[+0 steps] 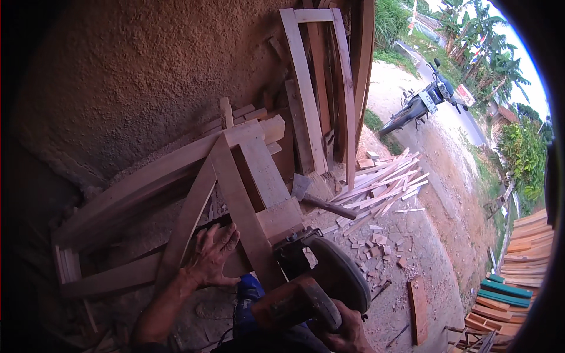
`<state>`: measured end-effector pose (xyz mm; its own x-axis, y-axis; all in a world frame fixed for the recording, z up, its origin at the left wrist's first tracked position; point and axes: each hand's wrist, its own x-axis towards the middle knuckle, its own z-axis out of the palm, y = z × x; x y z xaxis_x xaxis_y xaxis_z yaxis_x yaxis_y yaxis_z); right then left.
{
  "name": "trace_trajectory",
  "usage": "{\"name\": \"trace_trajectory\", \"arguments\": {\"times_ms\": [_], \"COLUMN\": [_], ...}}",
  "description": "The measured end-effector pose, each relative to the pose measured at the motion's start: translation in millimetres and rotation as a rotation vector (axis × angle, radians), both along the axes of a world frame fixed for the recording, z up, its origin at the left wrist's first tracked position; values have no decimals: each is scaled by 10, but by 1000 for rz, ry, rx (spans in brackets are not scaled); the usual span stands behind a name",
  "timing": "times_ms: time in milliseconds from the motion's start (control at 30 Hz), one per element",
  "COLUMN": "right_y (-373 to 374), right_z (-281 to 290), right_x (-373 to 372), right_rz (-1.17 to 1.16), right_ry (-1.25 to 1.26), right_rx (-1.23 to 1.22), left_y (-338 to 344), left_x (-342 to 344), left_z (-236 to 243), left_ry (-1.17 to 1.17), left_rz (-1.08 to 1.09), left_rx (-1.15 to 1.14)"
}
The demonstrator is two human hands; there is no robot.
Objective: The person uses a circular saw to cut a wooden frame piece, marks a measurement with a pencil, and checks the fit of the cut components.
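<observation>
My right hand [351,329] is wrapped around the rear of a circular saw [291,303], a dark tool with a worn orange body and a large rounded guard. The saw sits against the near end of a wooden frame piece [242,209]; its blade is hidden. To the left of the saw, my left hand [215,253] lies with its fingers spread on the wood, beside a slanting board [187,226]. Past the saw, a hatchet [326,204] with a wooden handle rests by the frame's end.
Long curved frame timbers [135,173] lie along the rough wall [153,70]. A tall wooden frame [306,88] leans farther back. Thin wood strips [382,185] and offcuts [376,250] litter the ground at right. A motorcycle [421,103] stands outside, with stacked planks [529,247] at far right.
</observation>
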<state>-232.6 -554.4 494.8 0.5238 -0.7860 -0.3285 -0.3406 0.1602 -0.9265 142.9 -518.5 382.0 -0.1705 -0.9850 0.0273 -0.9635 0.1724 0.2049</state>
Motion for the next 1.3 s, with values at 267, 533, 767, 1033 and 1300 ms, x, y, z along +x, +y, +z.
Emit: {"name": "trace_trajectory", "arguments": {"times_ms": [267,533,767,1033,1300], "right_y": [36,-53,-116,-87,-305], "right_z": [21,29,63,19,-41], "right_x": [-255,-239,-199,-250,-326], "right_rz": [-49,57,131,-216,-185], "right_ry": [89,104,98,104,97], "right_rx": [-9,-40,-15,-91,-169], "left_y": [-34,-28,-13,-45,-44], "left_x": [-42,-30,11,-17,-11], "left_z": [-1,10,-34,12,41], "left_ry": [-72,-118,-75,-72,-89], "left_rz": [-64,-48,-76,-70,-74], "left_rx": [-38,-30,-57,-7,37]}}
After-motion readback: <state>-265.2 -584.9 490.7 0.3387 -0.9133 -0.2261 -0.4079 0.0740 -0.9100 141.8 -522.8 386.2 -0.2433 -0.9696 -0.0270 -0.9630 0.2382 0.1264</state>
